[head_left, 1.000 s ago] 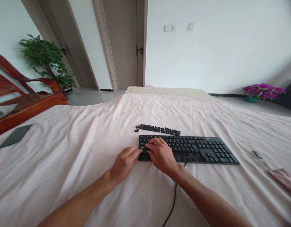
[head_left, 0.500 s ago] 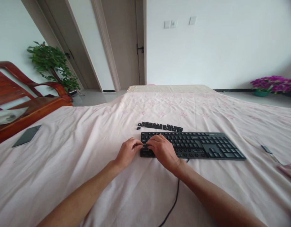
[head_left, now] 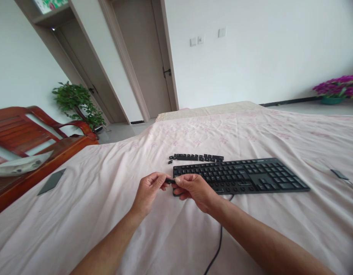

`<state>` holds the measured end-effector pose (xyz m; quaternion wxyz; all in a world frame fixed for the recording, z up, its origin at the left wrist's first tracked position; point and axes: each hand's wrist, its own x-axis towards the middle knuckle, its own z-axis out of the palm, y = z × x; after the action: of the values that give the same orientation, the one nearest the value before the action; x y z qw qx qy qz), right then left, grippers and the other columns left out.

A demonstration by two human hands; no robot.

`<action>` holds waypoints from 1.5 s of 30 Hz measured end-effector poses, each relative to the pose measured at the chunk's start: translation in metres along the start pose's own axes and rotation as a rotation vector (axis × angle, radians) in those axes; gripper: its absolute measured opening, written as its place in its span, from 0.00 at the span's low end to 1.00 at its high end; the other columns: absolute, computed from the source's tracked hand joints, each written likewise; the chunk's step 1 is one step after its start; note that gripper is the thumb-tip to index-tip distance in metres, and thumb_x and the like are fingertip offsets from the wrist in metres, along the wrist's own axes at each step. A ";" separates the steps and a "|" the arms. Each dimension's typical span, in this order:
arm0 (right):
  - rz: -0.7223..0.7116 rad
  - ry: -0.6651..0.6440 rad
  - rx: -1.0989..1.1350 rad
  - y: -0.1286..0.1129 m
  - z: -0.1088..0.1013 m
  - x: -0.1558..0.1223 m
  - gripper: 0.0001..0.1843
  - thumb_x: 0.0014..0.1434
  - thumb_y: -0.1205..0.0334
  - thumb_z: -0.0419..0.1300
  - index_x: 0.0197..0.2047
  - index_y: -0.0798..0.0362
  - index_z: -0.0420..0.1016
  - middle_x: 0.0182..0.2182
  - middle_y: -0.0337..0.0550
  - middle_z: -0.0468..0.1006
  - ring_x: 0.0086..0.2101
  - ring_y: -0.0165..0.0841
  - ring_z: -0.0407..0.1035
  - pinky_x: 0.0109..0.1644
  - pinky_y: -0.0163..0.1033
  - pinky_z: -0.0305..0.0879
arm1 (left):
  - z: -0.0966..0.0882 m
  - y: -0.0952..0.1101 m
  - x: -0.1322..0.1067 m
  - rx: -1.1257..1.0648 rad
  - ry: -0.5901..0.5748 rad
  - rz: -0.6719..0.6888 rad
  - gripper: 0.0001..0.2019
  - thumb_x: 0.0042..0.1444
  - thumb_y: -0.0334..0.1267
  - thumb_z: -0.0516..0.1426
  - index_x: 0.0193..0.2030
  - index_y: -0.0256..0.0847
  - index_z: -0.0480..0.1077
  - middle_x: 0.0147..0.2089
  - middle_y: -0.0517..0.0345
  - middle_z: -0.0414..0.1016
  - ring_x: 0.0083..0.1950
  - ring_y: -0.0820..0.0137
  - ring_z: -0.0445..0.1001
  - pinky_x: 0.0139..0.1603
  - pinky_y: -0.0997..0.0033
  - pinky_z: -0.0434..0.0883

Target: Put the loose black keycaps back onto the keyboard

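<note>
A black keyboard [head_left: 242,175] lies on the pale pink cloth, and several key sockets along its near row show no caps. Between my hands is a small black keycap [head_left: 169,181], held just off the keyboard's left end. My left hand [head_left: 150,189] pinches it from the left. My right hand [head_left: 195,189] closes on its other end with thumb and fingers, hiding the keyboard's left part. Beyond the keyboard's far edge lie several loose keycaps [head_left: 187,157] in a rough row.
A black cable [head_left: 219,244] runs from the keyboard towards me. On the left of the cloth [head_left: 116,214] lies a dark flat phone-like slab [head_left: 52,181]. A small dark tool-like object [head_left: 339,174] rests at the right. A wooden chair [head_left: 35,141] stands beyond the left edge.
Both hands have lifted off the keyboard's left keys, and a black keycap now shows between their fingers. The camera view has tilted and shifted.
</note>
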<state>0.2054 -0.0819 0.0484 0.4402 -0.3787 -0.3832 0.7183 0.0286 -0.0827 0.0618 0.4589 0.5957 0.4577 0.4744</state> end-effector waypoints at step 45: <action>0.496 -0.163 0.487 -0.002 0.026 -0.029 0.07 0.59 0.67 0.53 0.33 0.59 0.70 0.23 0.37 0.70 0.18 0.19 0.61 0.20 0.24 0.52 | 0.011 0.027 -0.004 -0.034 0.008 -0.092 0.19 0.49 0.52 0.62 0.28 0.34 0.72 0.21 0.60 0.69 0.21 0.78 0.65 0.22 0.79 0.61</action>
<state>0.1928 -0.1133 0.0667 0.2978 -0.2856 -0.1308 0.9015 0.0421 -0.0921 0.0861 0.4885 0.5643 0.4782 0.4628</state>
